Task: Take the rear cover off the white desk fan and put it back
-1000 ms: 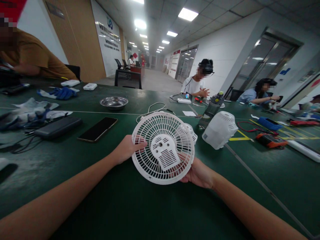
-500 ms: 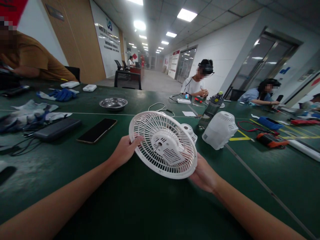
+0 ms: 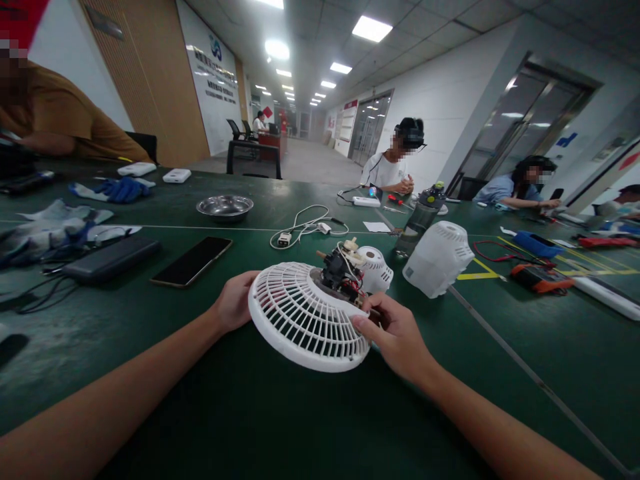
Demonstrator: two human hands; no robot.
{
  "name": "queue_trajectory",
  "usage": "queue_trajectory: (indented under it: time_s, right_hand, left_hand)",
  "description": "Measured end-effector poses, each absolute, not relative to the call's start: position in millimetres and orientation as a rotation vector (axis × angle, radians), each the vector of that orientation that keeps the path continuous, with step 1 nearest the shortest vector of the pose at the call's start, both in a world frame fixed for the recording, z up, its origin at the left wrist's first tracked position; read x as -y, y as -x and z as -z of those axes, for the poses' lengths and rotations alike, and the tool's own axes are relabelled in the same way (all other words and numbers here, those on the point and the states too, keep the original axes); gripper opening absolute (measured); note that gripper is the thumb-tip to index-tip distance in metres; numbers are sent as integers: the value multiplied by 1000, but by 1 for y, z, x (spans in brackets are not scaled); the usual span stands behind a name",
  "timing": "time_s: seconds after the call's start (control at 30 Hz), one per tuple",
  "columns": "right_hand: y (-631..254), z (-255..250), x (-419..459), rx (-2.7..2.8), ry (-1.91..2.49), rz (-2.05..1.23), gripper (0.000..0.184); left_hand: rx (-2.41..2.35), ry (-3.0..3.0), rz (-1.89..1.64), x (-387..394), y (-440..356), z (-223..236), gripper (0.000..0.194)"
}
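Head: fan grille [image 3: 306,319], motor [image 3: 338,272] upward

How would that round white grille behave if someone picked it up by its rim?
The grille has thin, plastic-looking ribs, so it may flex a little. The dark mechanism standing on it probably adds weight there, so it could tip that way. The exposed wires might snag easily.

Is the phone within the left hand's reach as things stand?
Likely yes: the phone lies uncovered near the left hand, though that hand would first have to release the grille.
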State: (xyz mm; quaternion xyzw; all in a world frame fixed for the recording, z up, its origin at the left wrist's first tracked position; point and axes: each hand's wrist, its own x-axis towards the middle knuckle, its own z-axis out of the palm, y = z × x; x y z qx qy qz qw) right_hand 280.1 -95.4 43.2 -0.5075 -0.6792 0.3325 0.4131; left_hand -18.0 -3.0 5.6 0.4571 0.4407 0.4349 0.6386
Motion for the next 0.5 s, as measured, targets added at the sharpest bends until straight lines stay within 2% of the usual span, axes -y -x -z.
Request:
queue_trajectory:
  time_s: [0.2,0.37,0.5]
  right_hand:
    - [-280,-31,85,1916,1314,-592,26]
    - [-281,-35,85,1990,1327,-554,31]
    - [-289,-38,82,1947,1315,-657,30]
  left_hand:
    - [-794,-623,-830,-7,15,-9,20]
    - [-882,-681,-896,-8,8,-7,15]
    - [-952,-864,-935,-5,3,-5,15]
